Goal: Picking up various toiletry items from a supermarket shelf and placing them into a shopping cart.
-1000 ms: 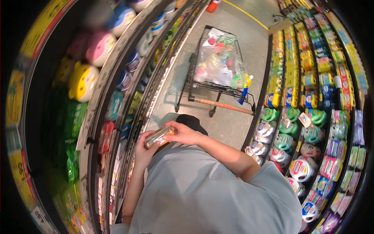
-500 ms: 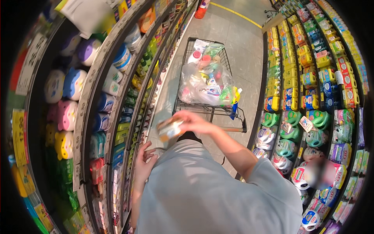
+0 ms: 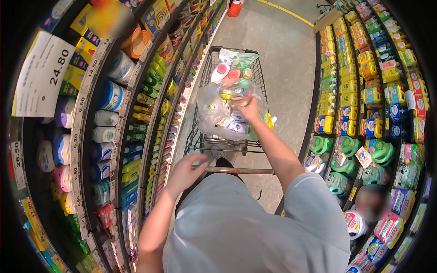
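My right hand (image 3: pixel 247 110) is over the shopping cart (image 3: pixel 262 81), fingers closed round a small brownish package (image 3: pixel 236 103), partly hidden by the hand and blurred. Beneath it a clear plastic bag (image 3: pixel 208 120) holds several goods, among them a white box (image 3: pixel 236 125). Bottles with pink caps (image 3: pixel 221 69) stand at the basket's far end. Off to the left, my left hand (image 3: pixel 187 170) hovers near the left end of the cart's handle bar (image 3: pixel 241 171). It holds nothing and its slightly blurred fingers are apart.
Shelves of bottles, tubs and animal-shaped containers (image 3: pixel 62 149) rise close on my left, with a large white price card (image 3: pixel 42 75). On the right, shelves carry yellow jugs (image 3: pixel 324 124) and green jugs (image 3: pixel 321 144). Grey tiled floor (image 3: pixel 287 59) runs ahead to a yellow line.
My right hand has moved forward with the small package, from in front of my body to over the bag in the cart. My left hand has moved forward and right, toward the handle.
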Demonstrator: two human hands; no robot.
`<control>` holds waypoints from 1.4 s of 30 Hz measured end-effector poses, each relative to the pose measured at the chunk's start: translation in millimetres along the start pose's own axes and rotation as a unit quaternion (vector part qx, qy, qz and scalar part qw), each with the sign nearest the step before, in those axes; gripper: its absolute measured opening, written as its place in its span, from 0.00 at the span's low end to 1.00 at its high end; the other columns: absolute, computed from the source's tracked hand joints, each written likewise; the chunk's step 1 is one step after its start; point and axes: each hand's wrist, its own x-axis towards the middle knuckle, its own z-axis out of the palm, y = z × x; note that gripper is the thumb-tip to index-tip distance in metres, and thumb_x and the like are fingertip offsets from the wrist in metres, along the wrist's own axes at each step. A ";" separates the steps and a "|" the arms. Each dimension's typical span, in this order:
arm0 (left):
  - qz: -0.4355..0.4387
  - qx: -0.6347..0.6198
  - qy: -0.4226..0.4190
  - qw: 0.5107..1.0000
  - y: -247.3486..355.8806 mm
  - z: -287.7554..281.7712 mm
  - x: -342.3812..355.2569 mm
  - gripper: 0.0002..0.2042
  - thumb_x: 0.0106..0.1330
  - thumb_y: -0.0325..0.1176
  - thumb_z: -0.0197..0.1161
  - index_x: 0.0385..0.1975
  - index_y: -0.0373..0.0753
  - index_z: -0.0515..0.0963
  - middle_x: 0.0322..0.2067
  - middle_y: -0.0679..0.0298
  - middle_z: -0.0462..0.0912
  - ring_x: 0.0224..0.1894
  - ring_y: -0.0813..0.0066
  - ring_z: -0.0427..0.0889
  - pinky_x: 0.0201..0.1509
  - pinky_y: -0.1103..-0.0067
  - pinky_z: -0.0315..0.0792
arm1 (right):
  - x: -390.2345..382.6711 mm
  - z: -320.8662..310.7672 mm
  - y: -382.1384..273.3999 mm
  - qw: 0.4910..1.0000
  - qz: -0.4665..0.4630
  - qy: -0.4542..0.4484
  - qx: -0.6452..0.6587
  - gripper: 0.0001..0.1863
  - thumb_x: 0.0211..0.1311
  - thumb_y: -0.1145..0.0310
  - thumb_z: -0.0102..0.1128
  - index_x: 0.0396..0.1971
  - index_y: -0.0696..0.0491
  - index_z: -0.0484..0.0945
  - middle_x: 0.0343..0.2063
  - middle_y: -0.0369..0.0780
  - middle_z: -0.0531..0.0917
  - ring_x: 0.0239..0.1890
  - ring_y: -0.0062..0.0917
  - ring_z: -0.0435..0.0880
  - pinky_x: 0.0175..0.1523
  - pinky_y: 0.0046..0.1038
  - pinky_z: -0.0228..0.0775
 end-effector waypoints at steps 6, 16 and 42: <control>0.176 0.240 0.167 0.940 11.4 45.7 149.2 0.20 0.61 0.34 0.68 0.53 0.41 0.78 0.53 0.59 0.80 0.60 0.52 0.73 0.64 0.59 0.65 | -27.1 60.3 -15.0 0.990 0.106 -0.043 0.081 0.43 0.45 0.55 0.80 0.55 0.60 0.64 0.47 0.49 0.80 0.47 0.39 0.84 0.55 0.35 0.76; -0.197 0.327 0.195 0.904 -59.6 42.3 195.7 0.16 0.61 0.48 0.69 0.44 0.47 0.84 0.33 0.63 0.87 0.52 0.58 0.76 0.57 0.61 0.60 | -31.3 36.8 20.4 0.893 0.346 -0.116 0.264 0.42 0.52 0.47 0.77 0.56 0.56 0.63 0.43 0.45 0.82 0.36 0.30 0.86 0.40 0.34 0.80; -0.146 -0.217 0.322 0.910 -63.6 21.5 173.0 0.19 0.74 0.43 0.55 0.55 0.37 0.80 0.31 0.67 0.84 0.29 0.81 0.74 0.37 0.80 0.68 | -60.7 100.6 42.5 0.932 0.006 -0.338 -0.127 0.31 0.52 0.52 0.72 0.55 0.52 0.79 0.51 0.49 0.83 0.51 0.43 0.84 0.57 0.39 0.76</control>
